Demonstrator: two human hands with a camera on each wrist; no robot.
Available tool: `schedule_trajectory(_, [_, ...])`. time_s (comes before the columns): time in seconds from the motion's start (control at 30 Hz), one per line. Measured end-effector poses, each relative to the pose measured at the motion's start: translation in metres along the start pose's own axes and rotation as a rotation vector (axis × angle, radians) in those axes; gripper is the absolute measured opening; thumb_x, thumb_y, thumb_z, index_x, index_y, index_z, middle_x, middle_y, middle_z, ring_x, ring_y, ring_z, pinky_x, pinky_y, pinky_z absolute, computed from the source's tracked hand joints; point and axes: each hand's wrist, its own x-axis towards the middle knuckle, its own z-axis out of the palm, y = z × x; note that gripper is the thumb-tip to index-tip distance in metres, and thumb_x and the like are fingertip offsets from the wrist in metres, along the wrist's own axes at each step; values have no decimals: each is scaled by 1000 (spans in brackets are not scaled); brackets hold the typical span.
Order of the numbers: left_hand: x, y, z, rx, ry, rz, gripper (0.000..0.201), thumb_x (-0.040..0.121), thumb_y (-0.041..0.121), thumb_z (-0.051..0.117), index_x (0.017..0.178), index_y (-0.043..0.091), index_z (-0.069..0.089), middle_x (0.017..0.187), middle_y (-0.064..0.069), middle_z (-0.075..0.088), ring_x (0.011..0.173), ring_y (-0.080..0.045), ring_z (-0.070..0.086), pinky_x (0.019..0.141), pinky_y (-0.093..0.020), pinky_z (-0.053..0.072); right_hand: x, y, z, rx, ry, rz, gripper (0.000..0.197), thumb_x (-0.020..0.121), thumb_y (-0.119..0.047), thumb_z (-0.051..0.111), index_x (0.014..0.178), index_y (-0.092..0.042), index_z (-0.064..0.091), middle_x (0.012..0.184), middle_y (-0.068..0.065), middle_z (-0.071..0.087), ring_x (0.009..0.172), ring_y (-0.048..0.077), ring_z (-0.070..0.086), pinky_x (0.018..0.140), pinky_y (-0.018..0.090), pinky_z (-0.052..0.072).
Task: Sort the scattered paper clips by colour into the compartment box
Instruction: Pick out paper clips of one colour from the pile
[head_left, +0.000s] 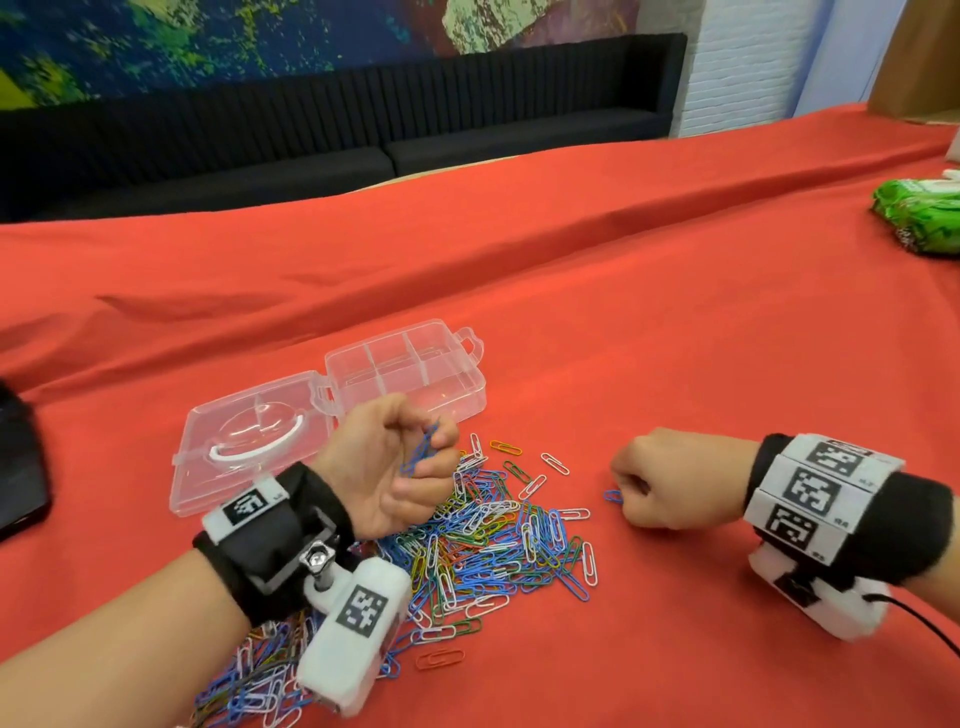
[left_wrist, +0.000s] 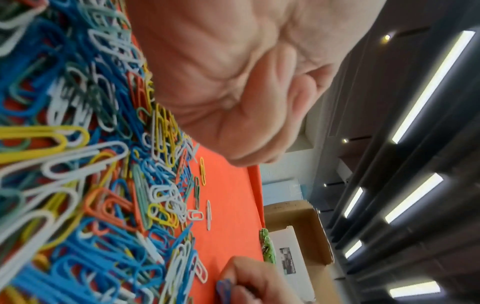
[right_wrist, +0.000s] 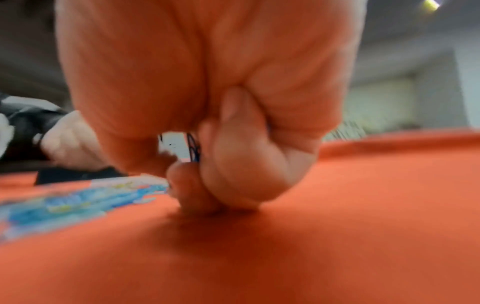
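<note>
Head view is showing the left hand (head_left: 395, 467) hovering over the near edge of the heap of mixed paper clips (head_left: 483, 540), fingers curling round a small bunch of blue clips (head_left: 422, 451) that are poking up between thumb and forefinger. Off to the right, the right hand (head_left: 670, 480) is pressing down on the red tablecloth (head_left: 675, 322), fingertips pinching one blue paper clip (head_left: 613, 495) that is lying flat just clear of the heap, its long axis pointing roughly toward the pile. Now the key relation: the clear compartment box (head_left: 410, 376) is sitting open just beyond the left hand, lid (head_left: 249, 452) folded flat to its left, every compartment looking empty, so the left hand is much the nearer one for a drop while the right is having to cross the heap. Around the scene, a green packet (head_left: 919, 218) is lying far right on the cloth, a black sofa (head_left: 337, 119) is running along the wall behind, and a painted mural is filling the space above it.
</note>
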Motion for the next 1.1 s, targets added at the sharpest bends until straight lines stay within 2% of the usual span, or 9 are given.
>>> schedule_trajectory(0.07, [-2,-6,6,63,73,14,31,87,29,38,62,12,40,55,-3,32,31,-8,25,34,-6,18,-5,-2,0,167,-61,27,29,88,-22,47,60,-18,40,56,-4,42,53,14,40,50,25,32])
schedule_trajectory(0.13, [-2,-12,15,321,183,27,39,96,33,39,61,16,39,53,1,31,31,-6,22,33,-7,14,-11,-4,-2,697,-154,66,30,90,-14,40,60,-18,40,52,0,39,40,11,27,37,19,23])
schedule_trajectory(0.23, [3,-22,31,1140,262,144,35,101,35,40,70,19,44,56,5,35,44,-12,33,40,-20,28,-17,-1,-3,1542,-273,75,5,68,-13,43,63,-13,45,54,6,39,35,8,18,36,7,16])
schedule_trajectory(0.37, [5,-42,45,1878,184,108,16,98,37,45,92,22,43,68,6,44,72,-21,44,65,-28,32,-20,-2,2,1922,-400,-41,14,54,-13,47,66,-6,51,64,14,43,37,10,27,37,8,22])
schedule_trajectory(0.47, [0,-53,45,2058,165,94,13,98,36,45,96,24,39,65,4,41,72,-24,44,65,-31,34,-23,-12,4,1887,-422,42,14,68,-20,53,65,-8,47,65,11,43,37,9,25,35,8,19])
schedule_trajectory(0.6, [-17,-54,36,2054,77,72,10,96,31,48,102,23,45,67,7,45,71,-19,43,65,-28,32,-16,-26,8,1510,-223,208,31,94,-24,42,65,-13,43,57,3,42,36,5,18,34,7,10])
schedule_trajectory(0.8, [-42,-50,15,1883,88,21,18,94,35,54,105,26,44,62,7,47,61,-13,43,62,-28,32,-19,-45,15,1000,-216,73,32,92,-2,35,104,-13,63,54,-4,45,37,8,25,33,12,22])
schedule_trajectory(0.93, [-52,-51,11,1858,4,-46,18,94,35,55,106,27,45,61,10,48,56,-1,43,62,-26,32,-27,-48,11,657,-177,1,38,87,-4,38,99,-25,68,53,-5,47,35,11,34,35,18,31])
schedule_trajectory(1.1, [-45,-44,17,1846,117,81,13,94,39,53,97,28,46,66,6,53,60,-9,47,63,-28,37,-25,-38,4,807,-30,110,30,93,-5,38,98,-15,66,51,-4,43,37,10,31,32,15,29])
